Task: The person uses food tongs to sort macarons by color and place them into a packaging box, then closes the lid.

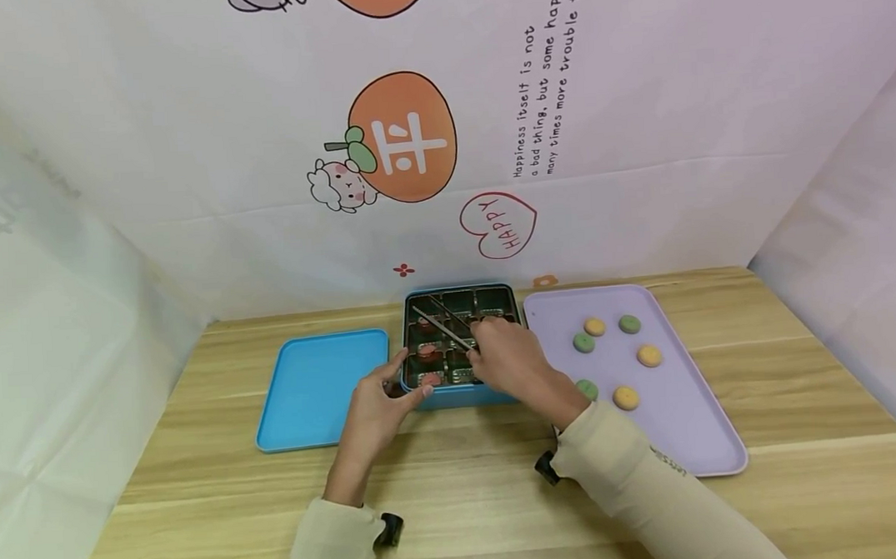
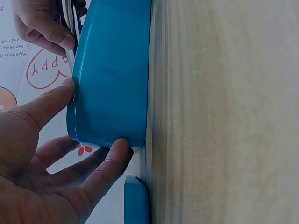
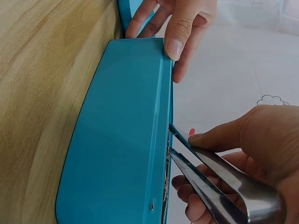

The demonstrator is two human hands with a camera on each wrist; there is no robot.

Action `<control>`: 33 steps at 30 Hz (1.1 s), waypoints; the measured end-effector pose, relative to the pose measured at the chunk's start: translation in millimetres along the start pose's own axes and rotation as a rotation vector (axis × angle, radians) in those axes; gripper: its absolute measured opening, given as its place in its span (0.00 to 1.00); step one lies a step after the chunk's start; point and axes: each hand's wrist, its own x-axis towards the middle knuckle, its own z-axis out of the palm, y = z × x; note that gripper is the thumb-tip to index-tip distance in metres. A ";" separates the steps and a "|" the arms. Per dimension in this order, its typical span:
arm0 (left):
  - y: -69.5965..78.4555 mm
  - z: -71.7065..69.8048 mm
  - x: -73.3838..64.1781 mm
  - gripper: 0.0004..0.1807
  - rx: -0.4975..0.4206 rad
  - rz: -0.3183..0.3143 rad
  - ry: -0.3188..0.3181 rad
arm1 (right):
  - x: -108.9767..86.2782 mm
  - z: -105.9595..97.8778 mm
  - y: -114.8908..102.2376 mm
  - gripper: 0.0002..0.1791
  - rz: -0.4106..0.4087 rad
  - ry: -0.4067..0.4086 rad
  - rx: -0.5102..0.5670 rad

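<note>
My right hand (image 1: 507, 356) grips metal tongs (image 3: 224, 182), their arms spread apart. The tong tips reach over the back left of a blue box (image 1: 461, 398) with a dark divided insert. Red cookie-like pieces sit in the box's left column, one red piece (image 1: 427, 351) in the middle compartment and another red piece (image 1: 431, 380) at the front. At the box's front left corner, my left hand (image 1: 374, 409) holds on, thumb on the rim and fingers along the side (image 2: 107, 168). The right hand partly hides the compartments on the right.
Right of the box lies a lilac tray (image 1: 695, 444) with several round yellow pieces (image 1: 649, 355) and green pieces (image 1: 629, 324). A shallow blue lid (image 1: 321, 393) rests on the wooden table (image 1: 457, 496) at left. Behind stands a printed white cloth (image 1: 626, 222).
</note>
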 end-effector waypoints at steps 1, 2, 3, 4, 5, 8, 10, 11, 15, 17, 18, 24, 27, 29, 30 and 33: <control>0.2 0.1 -0.1 0.39 0.001 0.002 0.000 | -0.1 0.1 0.2 0.20 -0.001 0.000 -0.002; 0.2 0.3 -0.1 0.39 0.002 0.004 0.000 | -0.2 0.2 0.5 0.21 -0.001 0.000 -0.004; 0.2 0.4 -0.2 0.39 0.002 0.005 0.000 | -0.2 0.3 0.6 0.21 0.000 0.000 -0.005; 0.3 0.5 -0.2 0.39 0.001 0.007 0.001 | -0.4 0.3 0.8 0.21 0.000 0.000 -0.005; 0.3 0.7 -0.2 0.39 0.000 0.009 0.002 | -0.4 0.4 1.1 0.20 -0.001 0.000 -0.005; 0.3 1.0 -0.1 0.39 -0.007 0.012 0.001 | -1.0 0.1 1.4 0.20 -0.001 -0.002 -0.008; 0.3 1.1 -0.2 0.39 -0.009 0.009 0.001 | -1.3 0.1 1.7 0.20 -0.005 0.000 -0.008; 0.2 1.2 -0.2 0.39 -0.009 0.007 0.000 | -1.5 0.1 1.8 0.20 -0.007 0.002 -0.009; 0.3 1.2 0.0 0.39 -0.006 -0.001 0.000 | -2.5 0.2 2.9 0.21 -0.015 0.009 -0.011; 0.3 1.0 0.1 0.39 -0.007 -0.004 0.000 | -3.4 0.1 3.3 0.20 -0.012 0.009 -0.015; 0.4 0.8 0.1 0.39 -0.008 -0.005 0.001 | -3.8 0.4 3.7 0.20 -0.011 0.010 -0.019; -0.1 0.7 0.1 0.40 -0.014 0.002 0.002 | -8.8 1.8 8.0 0.18 -0.013 0.023 -0.030; -0.5 0.7 0.3 0.40 -0.013 -0.001 0.002 | -12.0 0.8 9.6 0.20 -0.021 0.027 -0.017; -0.6 0.9 0.3 0.40 -0.012 -0.005 0.000 | -14.5 -0.6 10.3 0.22 -0.023 0.029 -0.011; -0.5 0.7 0.2 0.40 -0.013 -0.008 0.000 | -15.7 -0.9 11.0 0.22 -0.023 0.030 -0.011; -0.1 0.8 0.2 0.40 -0.016 -0.013 -0.003 | -20.2 -2.9 12.8 0.21 -0.026 0.031 -0.016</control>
